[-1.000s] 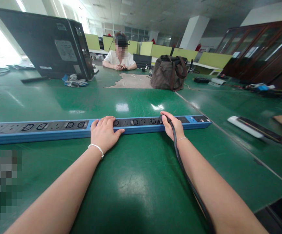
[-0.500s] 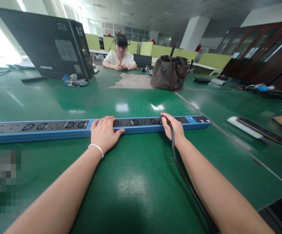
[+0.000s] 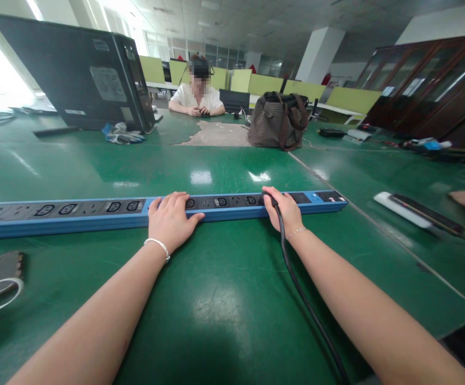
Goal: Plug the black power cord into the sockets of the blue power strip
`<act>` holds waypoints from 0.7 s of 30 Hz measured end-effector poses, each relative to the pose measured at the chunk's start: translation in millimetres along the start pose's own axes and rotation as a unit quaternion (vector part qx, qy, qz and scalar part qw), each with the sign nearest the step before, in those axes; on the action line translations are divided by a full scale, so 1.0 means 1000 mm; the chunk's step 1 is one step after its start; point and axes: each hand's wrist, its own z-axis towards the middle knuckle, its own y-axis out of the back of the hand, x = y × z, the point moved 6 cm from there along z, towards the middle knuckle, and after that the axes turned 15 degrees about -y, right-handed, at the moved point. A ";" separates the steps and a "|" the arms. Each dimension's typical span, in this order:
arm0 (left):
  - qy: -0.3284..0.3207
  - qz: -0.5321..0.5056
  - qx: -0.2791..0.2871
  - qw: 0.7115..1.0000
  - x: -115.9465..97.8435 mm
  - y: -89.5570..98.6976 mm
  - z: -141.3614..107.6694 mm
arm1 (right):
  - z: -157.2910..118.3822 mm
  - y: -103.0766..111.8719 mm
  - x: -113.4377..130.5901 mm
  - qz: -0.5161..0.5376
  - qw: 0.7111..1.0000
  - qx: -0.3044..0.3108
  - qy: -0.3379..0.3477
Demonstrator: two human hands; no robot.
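Power strip (image 3: 107, 220), long and blue with a row of dark sockets, lies across the green table (image 3: 216, 278) in front of the wearer, running off past the left edge of what I can see. The left hand (image 3: 172, 218) is open, palm down on top of the strip, with its fingers laid over it and the thumb out to the side. Further right along the strip, the right hand (image 3: 283, 211) is closed round a black plug (image 3: 267, 198) against the socket face; I can't tell how deep the plug sits. Its black cable (image 3: 296, 275) trails down the near side of the strip, beside the right forearm.

Beyond the strip, to the left, stands a big black case (image 3: 75, 75), with a bundle of gloves (image 3: 123, 135) at its foot. Beyond the middle of it, a person in a white top (image 3: 198, 100) sits at the far side, hands together on the table, and a brown bag (image 3: 274, 120) stands to that person's side. Past the right end of the strip are a white bar (image 3: 401, 209) and a dark one (image 3: 427, 214), close together.
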 end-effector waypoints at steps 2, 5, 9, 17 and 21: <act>0.000 0.002 -0.003 1.000 0.000 0.000 0.000 | 0.001 0.000 -0.001 0.006 1.000 0.000 -0.010; -0.001 0.002 -0.001 1.000 0.000 -0.001 0.000 | 0.000 0.000 -0.002 0.004 1.000 -0.001 -0.013; -0.001 -0.001 -0.004 1.000 0.000 0.000 0.000 | -0.001 -0.002 -0.003 0.016 1.000 -0.003 -0.026; 0.000 0.001 -0.003 1.000 -0.001 0.001 -0.001 | -0.002 -0.011 -0.010 -0.006 0.993 -0.058 -0.104; 0.001 0.000 -0.004 1.000 -0.001 0.001 -0.001 | -0.005 -0.009 -0.009 -0.039 0.993 -0.047 -0.103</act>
